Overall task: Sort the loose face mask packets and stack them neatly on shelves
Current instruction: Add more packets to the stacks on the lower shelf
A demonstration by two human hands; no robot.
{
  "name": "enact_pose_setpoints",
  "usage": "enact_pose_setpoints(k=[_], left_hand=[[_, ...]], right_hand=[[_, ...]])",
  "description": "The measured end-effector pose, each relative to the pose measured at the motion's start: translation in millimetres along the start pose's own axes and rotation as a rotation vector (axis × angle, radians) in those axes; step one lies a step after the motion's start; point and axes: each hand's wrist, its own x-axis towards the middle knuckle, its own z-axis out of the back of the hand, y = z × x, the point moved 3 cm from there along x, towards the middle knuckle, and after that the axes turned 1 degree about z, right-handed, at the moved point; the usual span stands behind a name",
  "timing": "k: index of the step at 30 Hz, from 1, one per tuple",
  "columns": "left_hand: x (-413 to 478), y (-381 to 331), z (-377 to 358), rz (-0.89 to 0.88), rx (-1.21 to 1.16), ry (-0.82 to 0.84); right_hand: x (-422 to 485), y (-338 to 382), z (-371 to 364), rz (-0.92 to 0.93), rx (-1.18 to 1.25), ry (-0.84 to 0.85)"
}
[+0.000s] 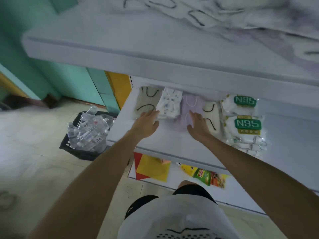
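Observation:
On the middle white shelf [155,137] lie packets side by side: a grey mask packet [146,100] with black loops, a white patterned packet [170,102], a lilac packet [191,107], a cream packet [211,116] with black loops, and two N95 packets [245,125]. My left hand [147,122] rests flat, its fingertips touching the near edges of the grey and patterned packets. My right hand [198,125] lies on the lilac packet with straight fingers, next to the cream one. Loose masks [198,16] are heaped on the top shelf, blurred.
The top shelf [155,54] overhangs the back of the middle one. Below, a lower shelf holds yellow and red packets [153,168] and snack bags [205,175]. A black crate of plastic bottles [86,133] stands on the floor at the left.

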Motion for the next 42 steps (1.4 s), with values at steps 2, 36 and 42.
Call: enact_pose_setpoints(k=[2,36,42], left_hand=[[-24.3,5.8,14.3,-0.042,0.058,0.016],[-149.4,-246.7,162.6,-0.551,0.259,-0.375],[-109.2,-243.4,162.6,-0.478,0.268,-0.236]], right_hand=[[-23.0,19.8,0.5,0.098,-0.07,0.038],[-247.0,29.2,252.1,0.223,-0.338,-0.606],[-226.1,30.4,257.3,0.212,-0.355,-0.649]])
